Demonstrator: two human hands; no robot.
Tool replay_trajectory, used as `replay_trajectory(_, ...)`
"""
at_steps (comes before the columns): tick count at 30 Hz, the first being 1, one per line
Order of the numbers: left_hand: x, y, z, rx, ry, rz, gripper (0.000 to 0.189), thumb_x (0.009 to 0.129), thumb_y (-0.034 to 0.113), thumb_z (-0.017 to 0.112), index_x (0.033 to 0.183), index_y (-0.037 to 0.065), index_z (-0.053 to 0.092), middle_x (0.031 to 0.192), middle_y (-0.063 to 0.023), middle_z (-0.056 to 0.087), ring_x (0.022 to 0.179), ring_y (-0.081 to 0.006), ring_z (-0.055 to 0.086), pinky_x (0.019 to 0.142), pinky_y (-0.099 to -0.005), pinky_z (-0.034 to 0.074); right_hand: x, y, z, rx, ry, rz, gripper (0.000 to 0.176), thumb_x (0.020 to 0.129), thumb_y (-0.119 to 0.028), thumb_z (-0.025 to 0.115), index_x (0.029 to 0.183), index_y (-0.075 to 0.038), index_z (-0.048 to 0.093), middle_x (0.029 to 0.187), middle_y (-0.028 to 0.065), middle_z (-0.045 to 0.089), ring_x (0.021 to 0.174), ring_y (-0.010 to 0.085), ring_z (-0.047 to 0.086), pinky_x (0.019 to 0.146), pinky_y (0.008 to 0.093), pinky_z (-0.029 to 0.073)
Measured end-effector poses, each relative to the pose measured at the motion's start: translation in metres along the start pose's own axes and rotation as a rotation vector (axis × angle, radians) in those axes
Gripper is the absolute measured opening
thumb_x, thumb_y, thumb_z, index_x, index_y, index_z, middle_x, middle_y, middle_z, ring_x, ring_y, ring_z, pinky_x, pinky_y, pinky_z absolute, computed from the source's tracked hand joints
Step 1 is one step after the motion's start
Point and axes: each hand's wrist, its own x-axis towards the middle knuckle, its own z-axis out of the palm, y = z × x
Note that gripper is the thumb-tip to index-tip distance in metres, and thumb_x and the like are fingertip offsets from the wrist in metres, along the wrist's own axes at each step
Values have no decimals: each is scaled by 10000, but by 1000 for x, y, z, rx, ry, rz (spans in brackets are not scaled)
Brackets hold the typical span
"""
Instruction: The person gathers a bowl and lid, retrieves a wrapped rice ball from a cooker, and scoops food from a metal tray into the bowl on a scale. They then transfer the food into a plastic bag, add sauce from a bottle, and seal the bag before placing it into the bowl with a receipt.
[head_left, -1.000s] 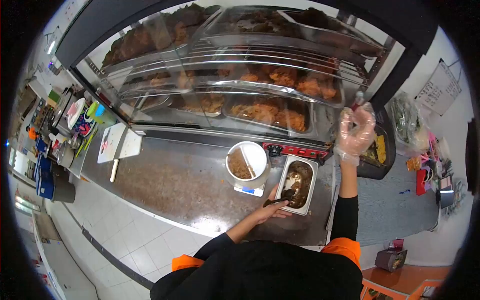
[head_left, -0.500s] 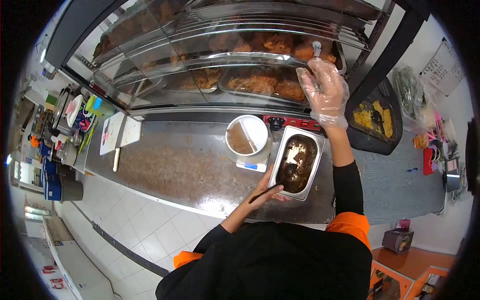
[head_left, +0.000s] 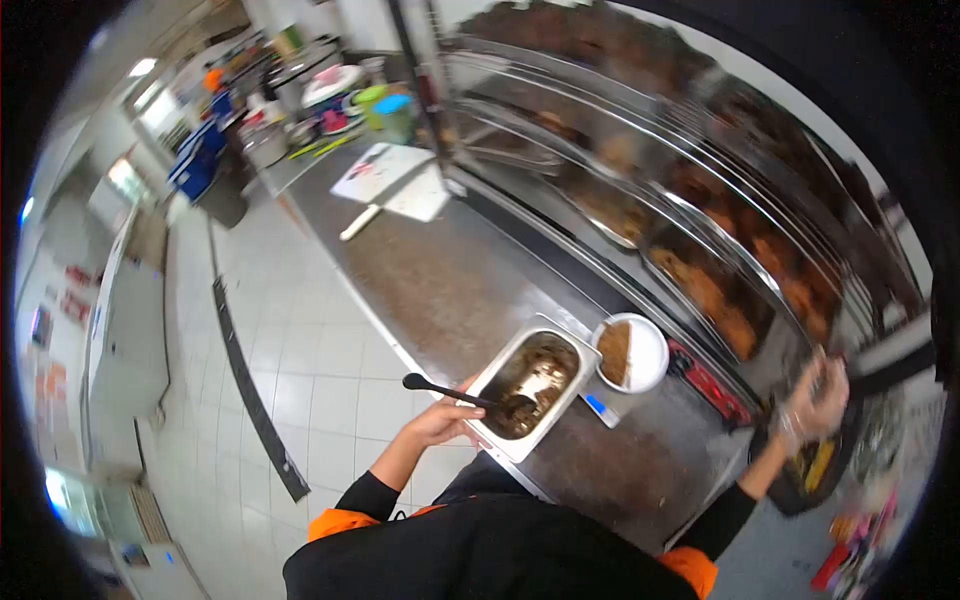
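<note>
Left arm bent, forearm angled forward; left hand (head_left: 445, 420) closed on the near end of a metal pan (head_left: 510, 449), thumb by the black spoon's (head_left: 448, 392) handle. Pan sits over the counter's (head_left: 430, 290) front edge, near a white tub (head_left: 650, 355). Right arm stretched well out sideways; gloved right hand (head_left: 815, 402) beside the food cabinet (head_left: 560, 222), fingers curled, any hold cannot be told.
</note>
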Motion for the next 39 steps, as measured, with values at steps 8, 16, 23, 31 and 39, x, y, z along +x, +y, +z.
replay_trajectory(8, -44, 68, -99, -171, 320, 504, 627, 742, 31, 466, 1250, 117, 108, 1006, -188, 480, 676, -336, 573, 487, -279, 517, -20, 44, 0, -77, -78, 206, 173, 736, -114, 556, 852, 15, 565, 855, 126, 568, 774, 182, 556, 663, 247, 467)
replay_trajectory(16, -51, 216, -274, -261, 477, 727, 496, 796, 89, 432, 1192, 90, 134, 951, -213, 491, 693, -316, 576, 488, -273, 506, 4, -136, -19, -470, 368, 152, 201, 765, -248, 525, 676, -69, 501, 529, 53, 473, 438, 179, 438, 480, 299, 400)
replay_trajectory(23, 0, 340, -401, -248, 524, 830, 530, 813, 116, 421, 1217, 207, 90, 1024, -215, 449, 779, -323, 558, 545, -257, 489, -82, -238, 16, -229, 137, 224, 149, 785, -183, 486, 751, -39, 506, 663, 72, 502, 581, 186, 484, 551, 287, 404)
replay_trajectory(31, 57, 437, -495, -80, 573, 708, 517, 828, 213, 408, 1221, 226, 71, 1016, -178, 469, 752, -280, 573, 569, -277, 480, -107, -405, 143, 52, -174, 192, 183, 779, -53, 454, 919, 53, 505, 906, 170, 542, 797, 240, 537, 744, 295, 413)
replay_trajectory(39, 82, 523, -573, 671, 914, 483, 449, 805, 411, 389, 1077, 54, 376, 684, -43, 535, 458, -134, 528, 386, -207, 402, -90, -629, 298, 602, -407, -385, 221, 662, -181, 515, 849, -67, 530, 799, 129, 538, 710, 309, 519, 648, 405, 411)
